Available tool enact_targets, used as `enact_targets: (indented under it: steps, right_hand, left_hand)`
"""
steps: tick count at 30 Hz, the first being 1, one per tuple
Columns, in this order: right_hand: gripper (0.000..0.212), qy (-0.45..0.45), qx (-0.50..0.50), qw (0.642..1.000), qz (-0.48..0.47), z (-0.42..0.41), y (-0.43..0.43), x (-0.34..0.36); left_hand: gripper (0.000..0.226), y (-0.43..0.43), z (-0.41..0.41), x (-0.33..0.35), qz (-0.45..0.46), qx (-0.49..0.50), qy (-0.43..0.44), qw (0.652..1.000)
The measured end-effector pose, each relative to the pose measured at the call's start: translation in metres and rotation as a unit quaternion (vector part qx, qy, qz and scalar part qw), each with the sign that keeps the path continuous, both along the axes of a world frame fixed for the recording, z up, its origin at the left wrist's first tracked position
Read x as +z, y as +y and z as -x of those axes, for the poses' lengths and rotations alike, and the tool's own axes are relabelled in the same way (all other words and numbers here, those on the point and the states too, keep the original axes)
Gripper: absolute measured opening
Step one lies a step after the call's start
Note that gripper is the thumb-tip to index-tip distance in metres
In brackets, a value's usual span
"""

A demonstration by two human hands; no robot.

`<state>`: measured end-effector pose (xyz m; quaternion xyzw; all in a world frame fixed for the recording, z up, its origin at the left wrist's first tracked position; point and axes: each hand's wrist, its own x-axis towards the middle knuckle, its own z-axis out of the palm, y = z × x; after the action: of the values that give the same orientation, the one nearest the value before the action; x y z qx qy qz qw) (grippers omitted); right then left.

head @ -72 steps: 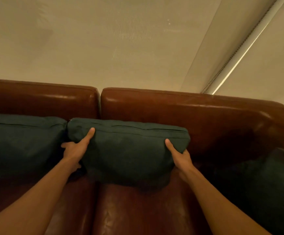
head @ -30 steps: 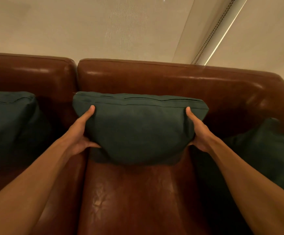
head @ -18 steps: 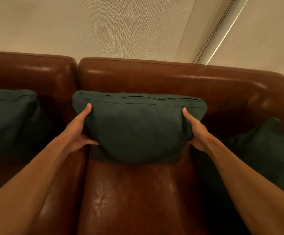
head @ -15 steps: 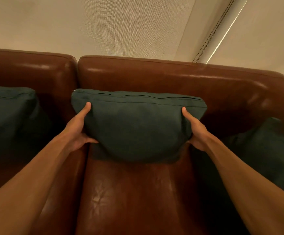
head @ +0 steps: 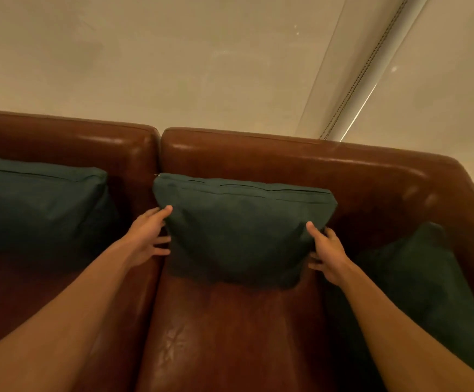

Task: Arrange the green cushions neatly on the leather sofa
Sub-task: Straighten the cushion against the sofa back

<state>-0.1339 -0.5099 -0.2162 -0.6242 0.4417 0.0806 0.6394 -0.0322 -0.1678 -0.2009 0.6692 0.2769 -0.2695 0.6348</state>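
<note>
While the middle cushion [head: 241,233] stands upright on the sofa [head: 230,329], leaning on the backrest of the right seat, it lies between the two hands. Its left edge is close to the seam between the two seats, and its zip edge points up. The left hand [head: 148,239] is at the cushion's left side: the thumb lies on the front face near the upper corner, and the fingers are spread loosely and touch the side lower down. The hand is half open, not closed around the fabric. The right hand [head: 326,253] is at the lower right side; its thumb presses on the front face, and the fingers go behind the edge, so I cannot tell how firmly they grip. A second cushion [head: 37,205] leans on the backrest of the left seat, apart from the middle one. A third cushion [head: 416,284] lies in the sofa's right corner, against the armrest, in deep shadow.
</note>
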Motion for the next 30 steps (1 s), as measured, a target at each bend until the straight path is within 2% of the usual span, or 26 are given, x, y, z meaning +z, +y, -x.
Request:
enact_targets:
  steps: [5,10,15,17,30]
  right_hand:
    - [0.066,0.061,0.024,0.998,-0.025,0.029,0.023,0.003]
    - [0.05,0.088,0.093,0.989,-0.069,0.052,0.066,0.016]
    - [0.022,0.052,0.176,0.98,-0.07,0.043,0.116,0.04]
    - [0.018,0.038,0.211,0.974,-0.07,0.033,0.136,0.052]
    - [0.024,-0.043,0.345,0.937,-0.038,-0.044,0.307,0.094]
  left_hand:
    - [0.057,0.012,0.024,0.033,-0.019,0.009,-0.033,0.999]
    - [0.047,0.043,0.052,0.063,-0.038,0.027,-0.054,0.997]
    - [0.042,0.08,0.073,0.083,-0.084,0.059,-0.074,0.992]
    - [0.04,0.097,0.081,0.088,-0.099,0.073,-0.079,0.989]
    - [0.041,0.255,0.065,0.108,-0.164,0.107,-0.136,0.971]
